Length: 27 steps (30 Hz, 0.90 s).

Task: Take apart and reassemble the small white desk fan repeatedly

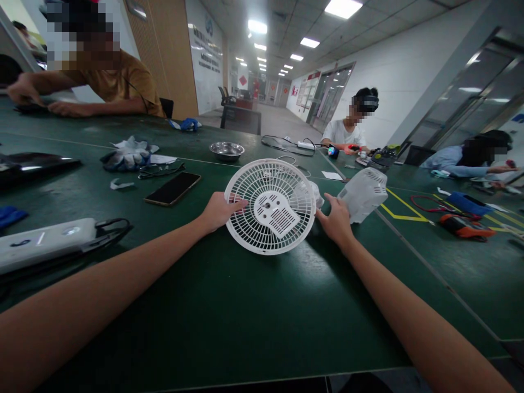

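Note:
A round white plastic fan grille (242,232), with a slotted hub plate at its centre, stands tilted over the green table in front of me. My left hand (221,212) is closed on its left rim, the thumb lying across the front ribs. At the right rim is my right hand (339,221), its thumb tip at the edge and its fingers apart. Just beyond that hand sits a translucent white plastic housing (364,194). Behind the grille, a clear whitish part (316,194) shows only partly.
Left on the table (229,311) lie a phone (173,189), a white device with a strap (49,243) and gloves (129,153). Farther back stands a metal bowl (227,150). An orange multimeter (466,226) rests at right. Several people sit around the table.

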Tool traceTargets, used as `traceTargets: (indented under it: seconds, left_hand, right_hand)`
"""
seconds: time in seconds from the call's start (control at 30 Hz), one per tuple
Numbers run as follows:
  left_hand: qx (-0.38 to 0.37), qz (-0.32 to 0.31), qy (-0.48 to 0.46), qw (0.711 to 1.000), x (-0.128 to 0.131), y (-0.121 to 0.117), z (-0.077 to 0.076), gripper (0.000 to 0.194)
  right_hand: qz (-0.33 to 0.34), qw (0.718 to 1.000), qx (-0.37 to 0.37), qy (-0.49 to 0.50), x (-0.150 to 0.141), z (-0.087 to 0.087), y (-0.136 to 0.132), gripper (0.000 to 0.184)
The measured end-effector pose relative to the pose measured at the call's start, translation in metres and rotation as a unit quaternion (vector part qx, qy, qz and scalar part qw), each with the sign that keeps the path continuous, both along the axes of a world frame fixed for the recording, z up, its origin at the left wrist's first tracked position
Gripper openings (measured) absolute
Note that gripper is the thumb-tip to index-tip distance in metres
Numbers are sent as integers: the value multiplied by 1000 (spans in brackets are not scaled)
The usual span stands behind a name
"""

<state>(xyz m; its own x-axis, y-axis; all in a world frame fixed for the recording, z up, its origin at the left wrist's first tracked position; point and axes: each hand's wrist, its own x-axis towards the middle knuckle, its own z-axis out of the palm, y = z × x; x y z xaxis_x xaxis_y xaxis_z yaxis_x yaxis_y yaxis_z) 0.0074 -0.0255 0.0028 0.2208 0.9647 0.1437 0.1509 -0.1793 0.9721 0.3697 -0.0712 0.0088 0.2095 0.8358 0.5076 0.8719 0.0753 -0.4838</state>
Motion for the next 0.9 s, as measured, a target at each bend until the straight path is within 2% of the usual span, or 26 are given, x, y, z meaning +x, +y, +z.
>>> traceTargets:
  seconds: [0.03, 0.1, 0.13, 0.17, 0.23, 0.3, 0.33, 0.37, 0.43, 0.5, 0.63, 0.7, 0.77, 0.9]
  left_hand:
    - [4, 2, -1, 1000, 0, 0, 0, 15]
    - [18, 3, 9, 1000, 0, -1, 1, 16]
    - [27, 5, 19, 999, 0, -2, 2, 18]
    - [39, 10, 31, 999, 0, -4, 4, 19]
    - [77, 26, 58, 995, 0, -9, 8, 22]
    - [123, 43, 77, 988, -1, -14, 11, 25]
    - [143, 50, 82, 985, -1, -16, 13, 26]
    - [160, 56, 84, 982, -1, -17, 13, 27]
    - [180, 56, 79, 979, 0, -17, 12, 29]
    - [170, 27, 62, 983, 1, -14, 7, 35]
    - [52, -63, -21, 996, -1, 4, -7, 62]
    - [-19, -87, -47, 995, -3, 12, -11, 75]
    - [-70, -106, -67, 990, -7, 18, -11, 81]
    - [-138, -111, -131, 975, -9, 16, -7, 72]
  right_hand:
    - [34, 998, 31, 31, -6, 4, -4, 61]
    - [120, 980, 22, 155, -23, 9, -14, 48]
    - [167, 957, -13, 239, -33, 10, -19, 42]
    - [216, 917, -80, 325, -45, 10, -24, 40]
    - [259, 881, -145, 369, -67, 8, -35, 43]
    - [300, 800, -229, 467, -85, 7, -44, 42]
    - [307, 770, -244, 503, -92, 7, -48, 41]
    - [309, 752, -241, 531, -96, 7, -50, 40]
    - [299, 759, -193, 546, -99, 8, -52, 41]
    - [285, 787, -130, 531, -96, 8, -51, 46]
    - [256, 853, -28, 453, -79, 6, -45, 60]
    - [248, 882, -13, 400, -71, 6, -44, 63]
    - [246, 900, -13, 360, -67, 8, -46, 67]
    - [285, 911, -17, 297, -66, 7, -48, 76]
